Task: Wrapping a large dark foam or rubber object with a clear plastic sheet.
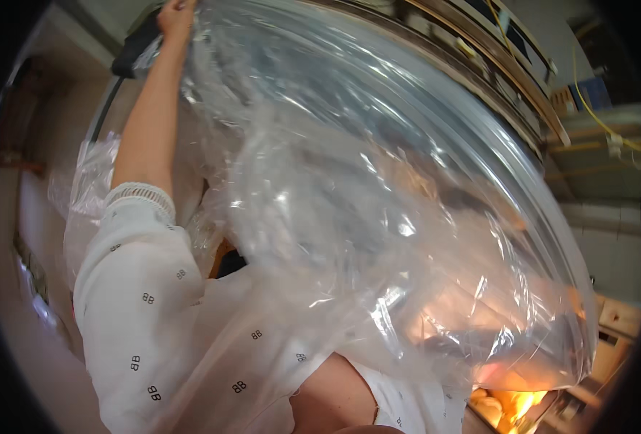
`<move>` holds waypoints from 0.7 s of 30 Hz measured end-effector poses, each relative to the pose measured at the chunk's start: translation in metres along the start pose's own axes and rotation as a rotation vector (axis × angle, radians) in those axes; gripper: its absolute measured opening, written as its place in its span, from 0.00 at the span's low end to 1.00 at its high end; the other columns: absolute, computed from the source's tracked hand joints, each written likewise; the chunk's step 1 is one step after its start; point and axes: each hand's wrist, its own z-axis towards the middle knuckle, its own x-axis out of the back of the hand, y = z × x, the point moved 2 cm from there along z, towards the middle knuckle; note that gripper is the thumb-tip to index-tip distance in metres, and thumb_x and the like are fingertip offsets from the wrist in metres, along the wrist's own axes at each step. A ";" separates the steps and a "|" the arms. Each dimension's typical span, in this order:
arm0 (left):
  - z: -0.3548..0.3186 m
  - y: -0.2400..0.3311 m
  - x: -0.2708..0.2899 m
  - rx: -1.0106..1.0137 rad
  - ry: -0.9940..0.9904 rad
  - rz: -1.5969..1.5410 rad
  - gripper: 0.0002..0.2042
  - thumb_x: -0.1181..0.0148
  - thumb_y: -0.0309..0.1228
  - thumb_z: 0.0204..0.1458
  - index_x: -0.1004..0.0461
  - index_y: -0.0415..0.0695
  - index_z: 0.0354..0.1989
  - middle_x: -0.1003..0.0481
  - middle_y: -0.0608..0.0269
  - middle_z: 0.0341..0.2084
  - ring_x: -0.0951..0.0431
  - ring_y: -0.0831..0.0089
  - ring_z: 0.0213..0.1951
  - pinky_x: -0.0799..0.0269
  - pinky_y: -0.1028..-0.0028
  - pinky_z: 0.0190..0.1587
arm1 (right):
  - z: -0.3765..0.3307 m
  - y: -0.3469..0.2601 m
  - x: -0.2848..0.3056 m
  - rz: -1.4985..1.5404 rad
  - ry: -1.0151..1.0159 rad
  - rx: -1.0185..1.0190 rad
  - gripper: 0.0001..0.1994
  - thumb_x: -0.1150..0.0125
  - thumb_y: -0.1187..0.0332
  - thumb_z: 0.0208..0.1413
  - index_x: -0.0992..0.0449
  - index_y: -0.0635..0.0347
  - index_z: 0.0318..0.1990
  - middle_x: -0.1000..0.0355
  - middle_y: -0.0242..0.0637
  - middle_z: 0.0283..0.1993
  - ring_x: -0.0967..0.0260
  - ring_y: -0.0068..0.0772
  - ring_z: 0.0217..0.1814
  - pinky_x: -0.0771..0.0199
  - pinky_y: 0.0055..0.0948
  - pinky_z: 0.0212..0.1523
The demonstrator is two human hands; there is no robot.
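Note:
A large sheet of clear, crinkled plastic film [313, 181] is spread across the middle of the view, from the top left down to the lower right. My left arm stretches up and away. At the top edge my left hand [176, 16] is closed on the film's upper left part, its fingers partly cut off by the frame. Behind the film at the lower right, a blurred skin-toned patch shows through; it may be my right arm, but the fingers are hidden. Another loose bunch of clear film [89, 195] hangs left of my left arm.
Long wooden boards or rails [501, 58] run behind the film at the upper right. A yellow cord [588, 108] hangs there, near a blue box [591, 94]. A wooden cabinet-like piece [617, 318] stands at the right. Bright orange glow [515, 409] shows at the lower right.

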 end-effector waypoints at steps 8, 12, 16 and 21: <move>0.015 -0.002 0.013 0.063 -0.079 0.209 0.23 0.40 0.52 0.42 0.22 0.48 0.40 0.23 0.59 0.36 0.23 0.67 0.39 0.32 0.72 0.43 | -0.028 0.022 0.060 -0.212 0.384 0.279 0.19 0.53 0.60 0.58 0.34 0.66 0.50 0.34 0.43 0.47 0.38 0.33 0.46 0.40 0.29 0.50; -0.015 0.057 -0.003 -0.063 -0.199 0.199 0.20 0.42 0.49 0.46 0.23 0.47 0.40 0.23 0.59 0.36 0.24 0.66 0.38 0.33 0.72 0.43 | 0.033 -0.074 0.278 -0.934 0.589 0.680 0.22 0.60 0.57 0.62 0.33 0.67 0.51 0.31 0.42 0.50 0.33 0.36 0.50 0.37 0.32 0.54; -0.044 0.095 -0.029 -0.188 -0.349 0.092 0.20 0.42 0.49 0.47 0.23 0.46 0.39 0.24 0.60 0.32 0.25 0.68 0.35 0.33 0.72 0.41 | 0.121 -0.185 0.322 -1.860 0.586 0.844 0.19 0.53 0.54 0.57 0.31 0.50 0.52 0.29 0.42 0.47 0.32 0.42 0.48 0.33 0.34 0.47; -0.019 0.035 0.009 -0.071 -0.039 0.167 0.22 0.39 0.50 0.45 0.23 0.44 0.39 0.23 0.62 0.31 0.25 0.71 0.34 0.32 0.74 0.40 | 0.101 -0.098 0.068 -1.085 0.194 1.466 0.20 0.50 0.59 0.55 0.33 0.44 0.56 0.38 0.34 0.59 0.43 0.38 0.62 0.45 0.37 0.59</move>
